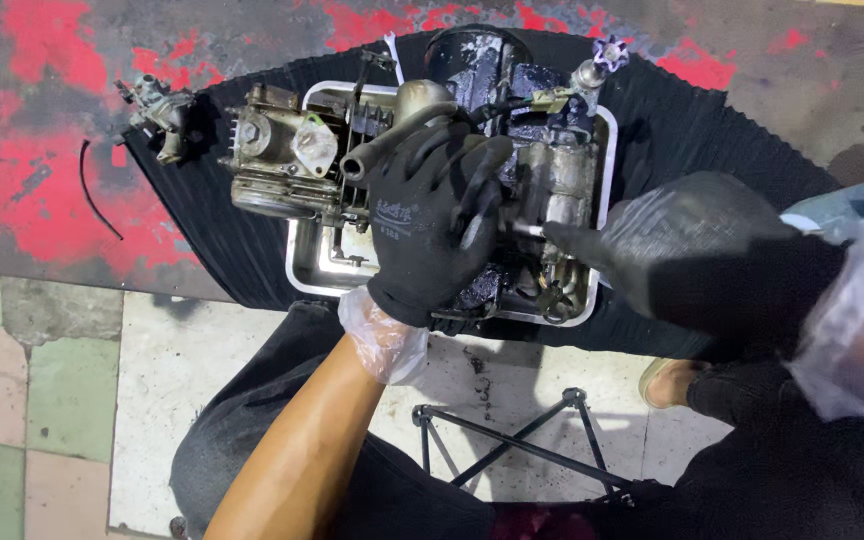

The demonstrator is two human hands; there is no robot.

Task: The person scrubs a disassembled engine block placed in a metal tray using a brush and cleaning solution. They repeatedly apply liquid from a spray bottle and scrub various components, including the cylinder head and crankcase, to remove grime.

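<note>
Small engine (512, 170), oily and dark, in a metal tray (304, 262) on a black ribbed mat (692, 130). Left hand (432, 215), black-gloved, fingers curled down on the engine's middle. Right hand (682, 250), black-gloved, fingers together, tips touching the engine's right side. Carburettor (277, 150) at the tray's left edge; smaller part (160, 110) farther left. Red-stained bench (42, 180) beneath.

left hand (432, 215) grips engine (472, 150) in tray (607, 160) | right hand (692, 250) (blurred) apparently touches it
</note>
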